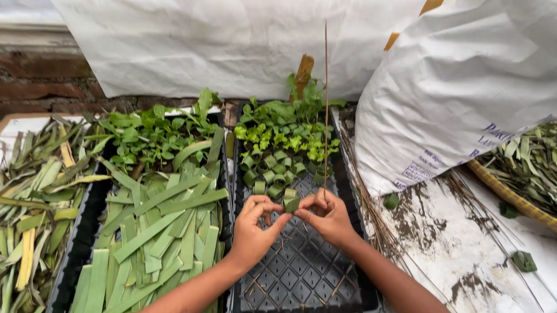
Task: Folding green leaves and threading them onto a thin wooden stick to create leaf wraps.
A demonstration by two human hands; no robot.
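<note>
Over the black tray (323, 294), both hands pinch one small leaf ring (290, 202): left hand (255, 226) and right hand (327, 215) each closed on it with fingertips. More rings (272, 168) and seedlings (279, 129) fill the tray's far end; cut leaf strips (158, 232) lie left.

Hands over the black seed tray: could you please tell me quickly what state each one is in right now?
Left hand: fingers closed on the folded green leaf ring.
Right hand: fingers closed, pinching the same ring and a thin stick.
</note>
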